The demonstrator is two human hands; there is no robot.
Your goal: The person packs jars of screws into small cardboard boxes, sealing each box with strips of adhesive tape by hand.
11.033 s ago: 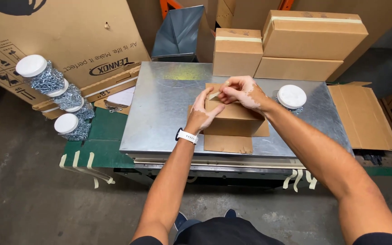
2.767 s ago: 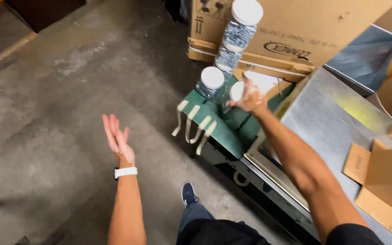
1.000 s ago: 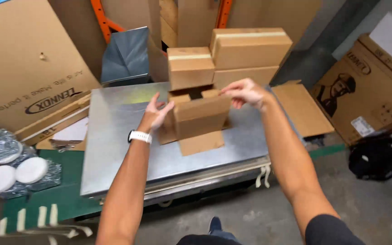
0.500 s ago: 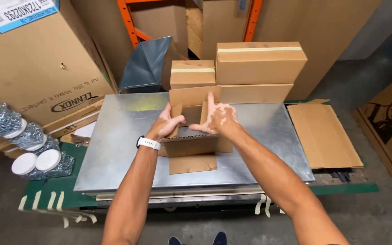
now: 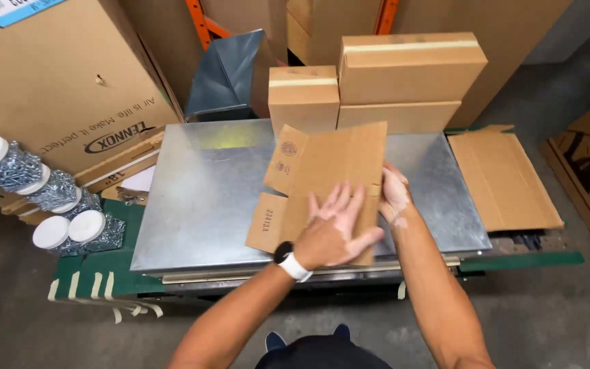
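A brown cardboard box [image 5: 322, 171] lies tipped on its side on the metal sheet table [image 5: 199, 198], its flaps spread to the left. My left hand [image 5: 336, 229], with a white wristband, presses flat on the box's near panel, fingers spread. My right hand [image 5: 394, 195] grips the box's right edge from the side, its fingers partly hidden behind the cardboard.
Taped cardboard boxes [image 5: 404, 68] are stacked at the back of the table, with a grey metal duct piece [image 5: 230, 75] to their left. Several clear jars with white lids [image 5: 42, 198] lie at left. A flattened carton [image 5: 503, 178] rests at right.
The box has been turned over onto its side, flaps now out to the left. My left hand moved from its left wall to press flat on top; my right hand shifted to the right edge.
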